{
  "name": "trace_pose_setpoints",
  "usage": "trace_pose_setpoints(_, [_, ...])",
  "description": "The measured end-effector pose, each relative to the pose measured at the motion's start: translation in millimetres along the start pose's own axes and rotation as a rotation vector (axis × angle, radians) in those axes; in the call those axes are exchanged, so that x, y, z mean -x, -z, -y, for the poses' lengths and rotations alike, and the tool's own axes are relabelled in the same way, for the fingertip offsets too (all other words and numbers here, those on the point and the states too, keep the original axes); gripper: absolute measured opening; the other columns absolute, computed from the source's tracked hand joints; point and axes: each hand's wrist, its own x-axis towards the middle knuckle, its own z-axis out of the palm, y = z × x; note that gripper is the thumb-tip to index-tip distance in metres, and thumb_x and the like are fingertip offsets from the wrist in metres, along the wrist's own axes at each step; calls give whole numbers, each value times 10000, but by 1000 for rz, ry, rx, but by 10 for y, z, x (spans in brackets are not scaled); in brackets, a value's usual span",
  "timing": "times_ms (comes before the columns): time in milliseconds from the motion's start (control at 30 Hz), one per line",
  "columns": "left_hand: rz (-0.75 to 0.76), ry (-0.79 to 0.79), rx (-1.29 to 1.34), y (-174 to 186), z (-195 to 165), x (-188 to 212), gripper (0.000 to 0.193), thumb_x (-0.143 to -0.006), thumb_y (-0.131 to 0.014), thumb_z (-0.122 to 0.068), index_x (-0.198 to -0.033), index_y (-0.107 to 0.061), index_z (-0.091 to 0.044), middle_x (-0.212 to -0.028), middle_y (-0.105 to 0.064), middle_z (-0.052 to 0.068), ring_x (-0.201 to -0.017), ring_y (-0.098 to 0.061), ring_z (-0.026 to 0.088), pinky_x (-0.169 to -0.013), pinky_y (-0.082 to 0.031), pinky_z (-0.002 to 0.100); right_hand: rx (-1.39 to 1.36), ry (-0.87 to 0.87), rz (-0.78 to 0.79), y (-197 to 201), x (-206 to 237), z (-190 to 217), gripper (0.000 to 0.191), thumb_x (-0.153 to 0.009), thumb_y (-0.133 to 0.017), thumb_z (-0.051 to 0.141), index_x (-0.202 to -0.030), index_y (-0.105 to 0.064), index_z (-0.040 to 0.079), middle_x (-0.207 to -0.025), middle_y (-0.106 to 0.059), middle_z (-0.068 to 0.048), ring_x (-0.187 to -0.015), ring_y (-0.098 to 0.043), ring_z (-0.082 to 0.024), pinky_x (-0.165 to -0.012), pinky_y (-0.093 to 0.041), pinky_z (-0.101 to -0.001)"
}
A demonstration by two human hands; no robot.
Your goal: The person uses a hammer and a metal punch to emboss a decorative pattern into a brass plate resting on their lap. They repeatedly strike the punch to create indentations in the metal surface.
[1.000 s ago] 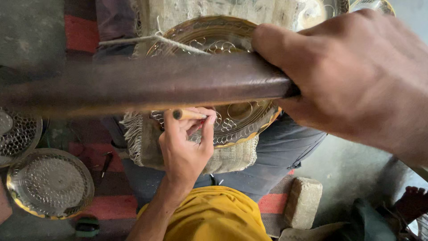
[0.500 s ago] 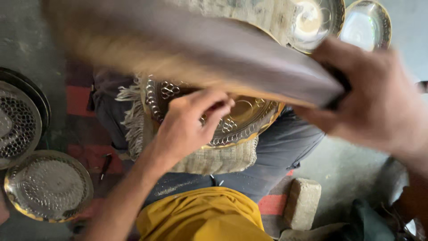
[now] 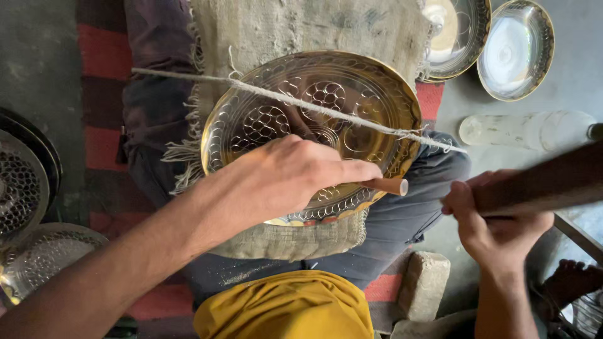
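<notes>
— Brass, that round engraved plate [image 3: 314,119]?
— Looks so. It lies face up on a burlap cloth [image 3: 295,31] over the person's lap. The left hand [image 3: 289,179] rests on its near rim, fingers closed around a small metal punch [image 3: 386,186] whose long axis runs left to right, its flat end pointing right.
— And the other hand?
— The right hand [image 3: 496,229] is wrapped tight round a dark wooden handle [image 3: 540,185] that stretches away to the right.
— Around them?
— A string [image 3: 301,103] crosses the plate. More metal dishes [image 3: 515,50] sit on the grey concrete floor [image 3: 31,56], beside a striped mat [image 3: 100,50].
</notes>
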Motion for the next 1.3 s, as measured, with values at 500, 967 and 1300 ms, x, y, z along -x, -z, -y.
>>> trace_pose_setpoints(500, [-325, 162, 29, -366, -36, 325, 398, -977, -627, 6, -1341, -595, -151, -987, -742, 134, -797, -760, 256, -678, -646, 336, 592, 217, 313, 101, -596, 539, 346, -736, -845, 95, -969, -608, 1, -736, -649, -157, -625, -682, -287, -605, -531, -386])
trace_pose_setpoints(967, [-276, 123, 50, -328, 0, 321, 475, -947, -648, 50, -1380, -581, -134, -929, -743, 106, -748, -758, 225, -676, -662, 313, 525, 150, 326, 83, -634, 609, 233, -819, -818, 139, -930, -648, 25, -750, -688, -95, -639, -695, -195, -617, -543, -351])
trace_pose_setpoints(1300, [-330, 52, 19, -263, 28, 331, 450, -986, -631, 33, -1401, -552, -119, -913, -734, 111, -718, -742, 196, -637, -660, 282, 606, 207, 260, 480, -540, 136, 275, -886, -872, 124, -933, -651, -32, -773, -680, -127, -657, -683, -158, -590, -520, -285])
